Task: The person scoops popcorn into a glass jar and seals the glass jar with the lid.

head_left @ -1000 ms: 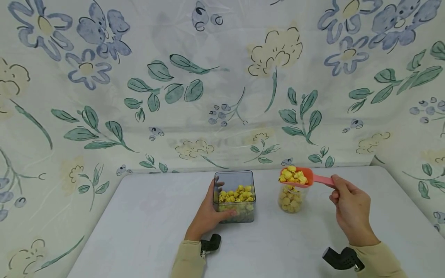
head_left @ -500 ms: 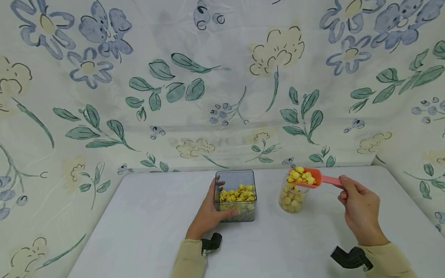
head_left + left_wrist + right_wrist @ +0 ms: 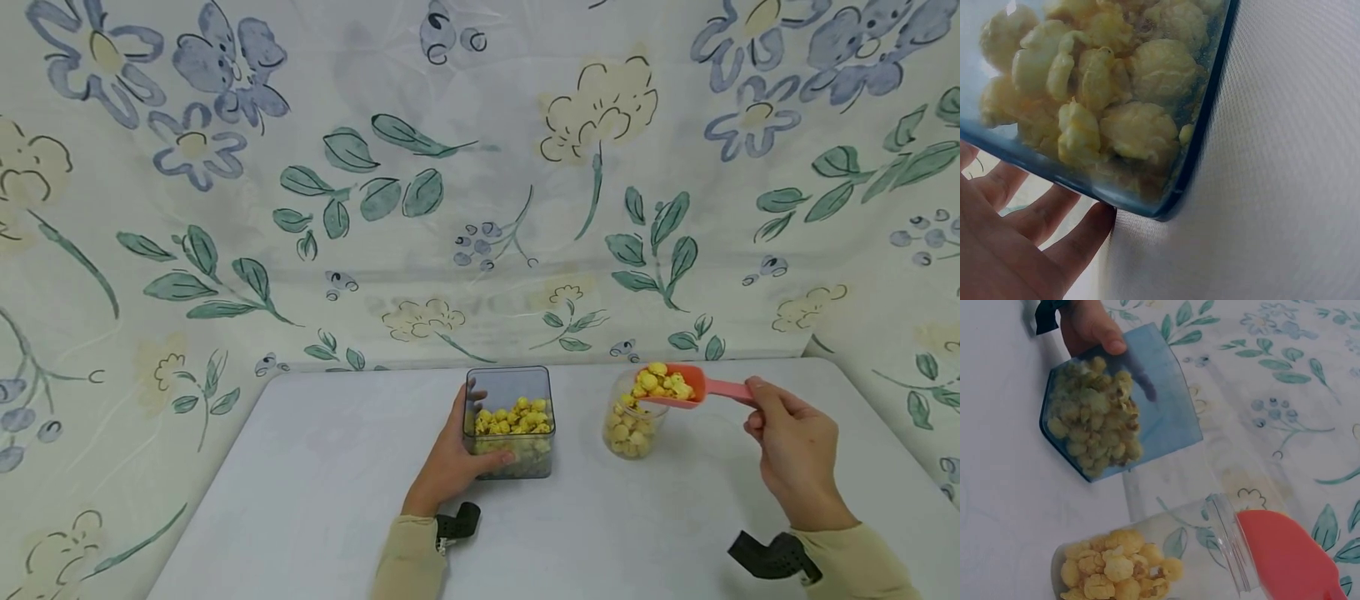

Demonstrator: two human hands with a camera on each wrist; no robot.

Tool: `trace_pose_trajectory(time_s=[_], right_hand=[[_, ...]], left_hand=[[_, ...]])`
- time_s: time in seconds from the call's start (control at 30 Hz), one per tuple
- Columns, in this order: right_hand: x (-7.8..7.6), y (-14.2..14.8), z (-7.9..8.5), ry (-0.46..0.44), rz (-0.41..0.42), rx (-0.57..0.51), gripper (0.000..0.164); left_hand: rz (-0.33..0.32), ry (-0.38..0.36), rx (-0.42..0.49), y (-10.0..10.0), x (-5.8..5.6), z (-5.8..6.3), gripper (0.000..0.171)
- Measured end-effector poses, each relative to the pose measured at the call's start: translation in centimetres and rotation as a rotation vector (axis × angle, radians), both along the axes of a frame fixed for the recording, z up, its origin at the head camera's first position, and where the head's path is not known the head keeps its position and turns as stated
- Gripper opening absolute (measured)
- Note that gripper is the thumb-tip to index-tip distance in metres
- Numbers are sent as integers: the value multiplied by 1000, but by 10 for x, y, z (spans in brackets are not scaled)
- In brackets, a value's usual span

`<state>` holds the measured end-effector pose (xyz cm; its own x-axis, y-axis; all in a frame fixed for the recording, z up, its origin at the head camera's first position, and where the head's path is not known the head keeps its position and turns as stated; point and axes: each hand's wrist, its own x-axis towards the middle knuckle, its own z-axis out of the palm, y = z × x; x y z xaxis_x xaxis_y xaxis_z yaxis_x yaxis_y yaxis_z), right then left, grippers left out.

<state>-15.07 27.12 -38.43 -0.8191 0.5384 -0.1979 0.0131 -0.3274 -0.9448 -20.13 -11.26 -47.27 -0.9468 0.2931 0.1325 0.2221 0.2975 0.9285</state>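
Note:
My left hand (image 3: 457,458) grips the side of a bluish see-through square container (image 3: 509,454) partly filled with yellow popcorn (image 3: 513,419). In the left wrist view, its fingers (image 3: 1082,240) lie along the container's wall. By its handle, my right hand (image 3: 798,450) pinches a coral-red scoop (image 3: 697,387) heaped with popcorn (image 3: 660,382). The scoop's front overlaps the mouth of a clear round jar (image 3: 633,429), itself about half full of popcorn. In the right wrist view, the scoop lies right at the jar's rim (image 3: 1235,544).
Container and jar stand apart on a white-covered table (image 3: 330,483), near its far edge. Behind them hangs a floral cloth (image 3: 480,233), which also closes off both sides. Black wrist cameras sit at both cuffs.
My right hand has drawn the loaded scoop to the right, so less of it covers the jar's mouth. The left hand and container have stayed in place.

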Motion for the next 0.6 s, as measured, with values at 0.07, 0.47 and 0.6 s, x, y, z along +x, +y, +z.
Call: trace_pose_trajectory(time_s=[0.07,0.47,0.6], right_hand=[[1,1,1,-5,-5,12,15],[2,5,5,-26,-28,75,18],[2,6,6,-37,-38,89,19]], left_hand=[[4,-2,-13,0,0,0,112],[19,-5,-25,0,1,0,112],[21,-13,-18,0,1,0,112]])
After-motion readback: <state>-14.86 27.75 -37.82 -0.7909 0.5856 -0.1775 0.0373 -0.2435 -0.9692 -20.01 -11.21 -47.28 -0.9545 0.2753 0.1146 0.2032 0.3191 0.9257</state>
